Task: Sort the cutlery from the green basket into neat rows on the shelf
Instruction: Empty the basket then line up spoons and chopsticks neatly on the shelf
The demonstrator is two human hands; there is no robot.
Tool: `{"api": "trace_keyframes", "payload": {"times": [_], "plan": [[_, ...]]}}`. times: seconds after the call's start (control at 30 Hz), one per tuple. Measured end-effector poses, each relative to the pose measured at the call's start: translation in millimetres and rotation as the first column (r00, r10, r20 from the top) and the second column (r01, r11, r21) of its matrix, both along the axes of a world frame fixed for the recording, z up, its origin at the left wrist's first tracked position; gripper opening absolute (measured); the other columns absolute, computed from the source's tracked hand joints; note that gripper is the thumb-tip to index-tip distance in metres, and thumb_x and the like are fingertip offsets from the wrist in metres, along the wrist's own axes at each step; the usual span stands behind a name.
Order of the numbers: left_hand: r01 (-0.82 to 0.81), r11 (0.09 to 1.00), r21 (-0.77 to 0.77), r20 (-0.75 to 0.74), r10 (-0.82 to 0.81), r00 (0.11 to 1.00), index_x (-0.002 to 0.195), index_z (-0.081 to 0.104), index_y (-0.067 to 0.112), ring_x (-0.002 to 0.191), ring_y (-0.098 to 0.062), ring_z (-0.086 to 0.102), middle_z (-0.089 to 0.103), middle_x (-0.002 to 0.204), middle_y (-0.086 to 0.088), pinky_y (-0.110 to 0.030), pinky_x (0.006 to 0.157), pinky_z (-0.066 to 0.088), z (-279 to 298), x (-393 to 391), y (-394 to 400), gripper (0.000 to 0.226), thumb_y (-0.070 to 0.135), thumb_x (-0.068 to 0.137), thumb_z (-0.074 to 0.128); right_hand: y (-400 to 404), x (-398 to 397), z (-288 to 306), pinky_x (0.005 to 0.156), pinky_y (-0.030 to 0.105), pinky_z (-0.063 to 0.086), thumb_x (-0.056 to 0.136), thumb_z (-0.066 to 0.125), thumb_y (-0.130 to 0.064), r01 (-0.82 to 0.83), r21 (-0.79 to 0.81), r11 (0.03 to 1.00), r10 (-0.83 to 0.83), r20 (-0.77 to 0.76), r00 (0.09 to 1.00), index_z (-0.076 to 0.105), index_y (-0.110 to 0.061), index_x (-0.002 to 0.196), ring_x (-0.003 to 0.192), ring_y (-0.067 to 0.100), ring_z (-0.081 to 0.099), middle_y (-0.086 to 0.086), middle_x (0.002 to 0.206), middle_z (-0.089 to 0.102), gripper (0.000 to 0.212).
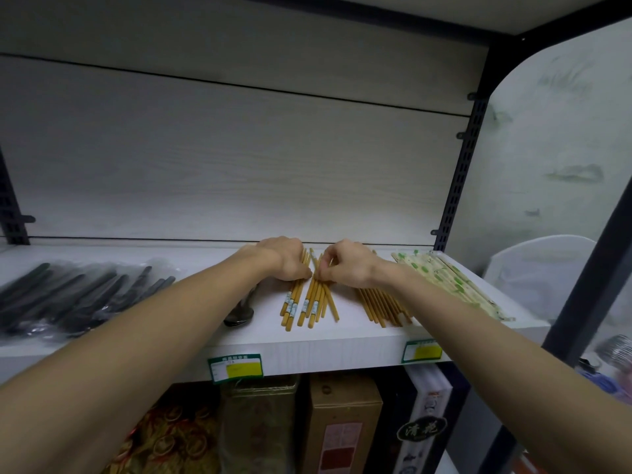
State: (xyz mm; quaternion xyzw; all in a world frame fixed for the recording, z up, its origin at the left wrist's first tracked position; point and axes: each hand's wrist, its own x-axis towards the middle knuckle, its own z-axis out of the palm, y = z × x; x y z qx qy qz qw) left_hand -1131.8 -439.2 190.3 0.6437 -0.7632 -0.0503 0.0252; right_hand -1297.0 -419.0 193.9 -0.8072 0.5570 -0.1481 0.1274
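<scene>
Tan bamboo chopsticks lie in loose bundles on the white shelf (359, 347). My left hand (284, 258) reaches over the left bundle (292, 304), its fingertips curled down onto the sticks' far ends. My right hand (347, 265) pinches the far ends of the middle bundle (318, 302), which fans out unevenly toward the shelf's front. A third bundle (383, 307) lies under my right wrist. A metal spoon (239, 314) lies beside my left forearm. The green basket is out of view.
Black cutlery in clear bags (68, 295) covers the shelf's left part. Paper-wrapped chopsticks with green print (451, 285) lie at the right end. A dark upright post (458, 172) bounds the shelf on the right. Boxes (342, 422) stand on the shelf below.
</scene>
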Motion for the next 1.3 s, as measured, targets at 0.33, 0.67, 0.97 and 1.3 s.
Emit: {"api": "trace_keyframes", "payload": {"times": [0.33,0.67,0.97,1.3], "plan": [[0.003,0.999,0.044,-0.011,-0.003,1.000,0.122,0.059,0.023,0.100,-0.020,0.061,0.064,0.111,-0.001,-0.039,0.092,0.053,-1,0,0,0.044,0.056,0.093,0.059,-14,1,-5,0.082,0.041,0.059,0.086,0.068,-0.026,0.118,0.026,0.993,-0.117,-0.021,0.993,0.074,-0.012,0.085,0.084,0.021,0.068,0.006,0.087,0.073,0.015],[-0.038,0.992,0.121,0.023,0.035,0.999,0.129,0.056,0.020,0.106,-0.023,0.060,0.062,0.118,-0.004,-0.042,0.099,0.050,5,-6,-4,0.047,0.053,0.096,0.057,-15,0,-4,0.074,0.041,0.058,0.083,0.067,-0.035,0.176,0.017,0.984,-0.175,-0.030,0.984,0.069,-0.016,0.073,0.081,0.026,0.070,0.003,0.073,0.066,0.022],[-0.084,0.991,0.105,0.008,0.083,0.997,0.126,0.057,0.024,0.104,-0.023,0.060,0.062,0.114,-0.001,-0.045,0.099,0.050,4,-5,-3,0.048,0.054,0.089,0.060,-16,12,9,0.071,0.033,0.053,0.076,0.073,-0.049,0.247,0.115,0.962,-0.227,-0.160,0.961,0.062,-0.016,0.082,0.075,0.020,0.065,0.004,0.084,0.069,0.035],[-0.084,0.994,0.064,0.031,0.082,0.996,0.123,0.057,0.023,0.103,-0.024,0.060,0.063,0.114,-0.004,-0.041,0.095,0.051,6,-10,9,0.039,0.050,0.094,0.055,-11,15,21,0.070,0.031,0.049,0.078,0.072,-0.048,0.213,0.132,0.968,-0.160,-0.329,0.931,0.059,-0.016,0.081,0.077,0.017,0.060,0.002,0.086,0.064,0.034]]}}
